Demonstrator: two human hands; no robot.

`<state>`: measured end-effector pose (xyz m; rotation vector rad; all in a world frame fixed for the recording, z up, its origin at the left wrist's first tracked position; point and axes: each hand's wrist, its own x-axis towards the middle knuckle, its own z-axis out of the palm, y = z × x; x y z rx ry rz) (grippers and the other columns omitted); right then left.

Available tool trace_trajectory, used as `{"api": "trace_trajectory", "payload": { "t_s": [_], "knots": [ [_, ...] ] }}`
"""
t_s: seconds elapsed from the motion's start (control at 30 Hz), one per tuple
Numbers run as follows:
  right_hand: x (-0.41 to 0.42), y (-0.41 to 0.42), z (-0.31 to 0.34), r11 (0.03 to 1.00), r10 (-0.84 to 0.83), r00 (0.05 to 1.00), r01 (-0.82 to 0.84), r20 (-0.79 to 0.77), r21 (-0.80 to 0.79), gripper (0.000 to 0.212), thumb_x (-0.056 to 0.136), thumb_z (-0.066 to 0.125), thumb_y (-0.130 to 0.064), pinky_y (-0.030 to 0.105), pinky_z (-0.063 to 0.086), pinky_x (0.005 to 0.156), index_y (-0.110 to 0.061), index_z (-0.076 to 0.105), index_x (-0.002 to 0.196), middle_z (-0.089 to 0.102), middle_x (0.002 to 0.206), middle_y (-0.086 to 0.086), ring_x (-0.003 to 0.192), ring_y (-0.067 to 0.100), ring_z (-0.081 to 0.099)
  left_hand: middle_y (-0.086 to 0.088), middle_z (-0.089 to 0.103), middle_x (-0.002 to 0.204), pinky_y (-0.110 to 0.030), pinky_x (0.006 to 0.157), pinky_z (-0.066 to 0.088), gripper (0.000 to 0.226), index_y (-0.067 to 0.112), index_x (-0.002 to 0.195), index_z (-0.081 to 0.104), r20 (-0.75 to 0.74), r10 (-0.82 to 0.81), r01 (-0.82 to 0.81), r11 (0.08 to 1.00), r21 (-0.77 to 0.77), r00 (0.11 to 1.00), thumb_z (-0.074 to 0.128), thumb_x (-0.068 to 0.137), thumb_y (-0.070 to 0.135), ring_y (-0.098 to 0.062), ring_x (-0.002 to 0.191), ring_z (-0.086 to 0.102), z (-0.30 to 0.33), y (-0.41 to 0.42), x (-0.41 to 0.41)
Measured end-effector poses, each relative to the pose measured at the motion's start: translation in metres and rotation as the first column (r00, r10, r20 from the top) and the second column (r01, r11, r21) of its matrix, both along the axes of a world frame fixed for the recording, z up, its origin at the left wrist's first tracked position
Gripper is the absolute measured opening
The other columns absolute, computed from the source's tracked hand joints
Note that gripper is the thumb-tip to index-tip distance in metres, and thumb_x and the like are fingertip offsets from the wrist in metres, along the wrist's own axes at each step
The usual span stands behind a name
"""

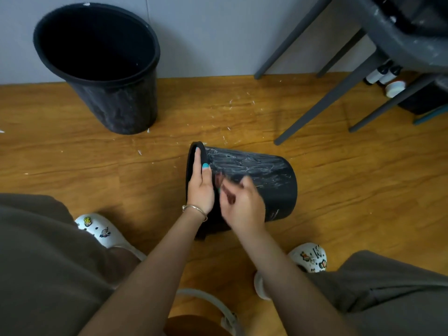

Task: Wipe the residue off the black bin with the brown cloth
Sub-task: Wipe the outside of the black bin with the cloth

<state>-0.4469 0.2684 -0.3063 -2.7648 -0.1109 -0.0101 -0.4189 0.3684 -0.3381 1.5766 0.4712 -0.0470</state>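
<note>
Black bin (254, 170) is lying on its side on the wood floor (72, 161), mouth facing left, white streaks showing on its upper wall. Left hand (201, 187) is gripping the rim. Right hand (242, 204) is pressing against the bin's side, blurred; brown cloth can't be made out. Second black bin (101, 69) is standing upright at the floor's far left edge by the wall.

Around the black bin (254, 180) lying on its side: bare wooden floor (72, 161) opens to its left. An upright second bin (106, 69) stands beyond-left, grey chair legs (322, 103) beyond-right, shoes (104, 230) nearer.
</note>
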Motion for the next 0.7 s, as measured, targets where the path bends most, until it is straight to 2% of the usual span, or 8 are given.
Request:
{"api": "trace_trajectory", "payload": {
  "t_s": [0.1,0.23,0.27,0.33,0.4,0.5,0.6,0.7],
  "knots": [
    [-0.023,-0.010,-0.010,0.998,0.069,0.997,-0.069,-0.022,-0.013,0.026,0.085,0.068,-0.034,0.026,0.045,0.057,-0.026,0.072,0.110,0.049,0.088,0.000,0.073,0.019,0.054,0.012,0.046,0.076,-0.026,0.066,0.039,0.050,0.039,0.150,0.016,-0.019,-0.019,0.019,1.000,0.000,1.000,0.028,0.104,0.024,-0.012,0.066,0.043,0.000,0.001,0.005],
    [0.020,-0.001,0.005,0.999,-0.027,0.996,0.026,-0.087,-0.019,0.027,0.092,0.057,-0.040,0.029,0.047,0.068,-0.033,0.068,0.116,0.046,0.095,-0.003,0.083,0.018,0.053,0.015,0.045,0.079,-0.014,0.067,0.038,0.051,0.034,0.151,0.015,0.017,-0.042,0.041,0.999,0.016,0.999,0.028,0.104,0.020,0.005,0.063,0.047,0.003,-0.001,-0.002],
    [0.033,0.004,0.011,0.997,-0.073,0.992,0.072,-0.099,-0.017,0.028,0.093,0.056,-0.041,0.032,0.049,0.073,-0.033,0.067,0.118,0.049,0.100,-0.001,0.089,0.019,0.055,0.019,0.045,0.085,-0.005,0.067,0.037,0.052,0.032,0.151,0.015,0.032,-0.045,0.045,0.999,-0.001,0.998,0.029,0.104,0.017,0.014,0.064,0.049,0.002,-0.003,-0.006],
    [0.041,0.011,0.017,0.996,-0.065,0.992,0.058,-0.110,-0.068,0.030,0.095,0.053,-0.040,0.034,0.050,0.075,-0.034,0.064,0.122,0.048,0.106,0.001,0.096,0.020,0.054,0.022,0.048,0.116,0.003,0.073,0.035,0.051,0.031,0.151,0.016,0.050,-0.051,0.055,0.994,-0.096,0.997,0.030,0.104,0.016,0.028,0.084,0.046,0.002,-0.004,-0.010],
    [0.027,0.012,0.016,0.990,0.080,0.994,-0.088,-0.071,-0.113,0.032,0.097,0.051,-0.037,0.032,0.047,0.070,-0.031,0.061,0.126,0.045,0.103,0.002,0.094,0.020,0.052,0.017,0.046,0.132,0.002,0.076,0.037,0.050,0.037,0.149,0.019,0.048,-0.029,0.037,0.984,-0.173,0.998,0.031,0.104,0.018,0.019,0.097,0.048,0.001,-0.002,-0.008],
    [0.004,-0.001,0.012,0.968,0.211,0.977,-0.212,-0.025,-0.134,0.035,0.097,0.050,-0.034,0.033,0.047,0.068,-0.026,0.060,0.130,0.047,0.102,0.004,0.092,0.021,0.053,0.021,0.051,0.125,-0.008,0.083,0.042,0.049,0.043,0.147,0.023,0.032,-0.018,0.025,0.975,-0.219,0.999,0.031,0.104,0.022,0.010,0.092,0.054,-0.001,0.001,-0.005],
    [0.028,-0.001,0.015,0.959,0.197,0.978,-0.207,-0.071,-0.192,0.033,0.098,0.045,-0.039,0.032,0.047,0.067,-0.029,0.061,0.126,0.047,0.101,0.002,0.091,0.020,0.054,0.012,0.036,0.147,-0.023,0.106,0.033,0.050,0.043,0.146,0.024,0.057,-0.004,0.018,0.969,-0.247,0.998,0.034,0.102,0.023,-0.004,0.128,0.042,-0.005,-0.001,-0.009],
    [0.056,0.012,0.021,0.979,0.078,0.990,-0.098,-0.118,-0.180,0.030,0.098,0.044,-0.041,0.031,0.045,0.065,-0.031,0.066,0.116,0.047,0.104,0.002,0.093,0.022,0.057,0.011,0.030,0.151,-0.022,0.110,0.026,0.051,0.036,0.149,0.019,0.073,-0.024,0.040,0.973,-0.227,0.997,0.032,0.103,0.020,-0.007,0.138,0.031,-0.003,-0.001,-0.008]
  ]
}}
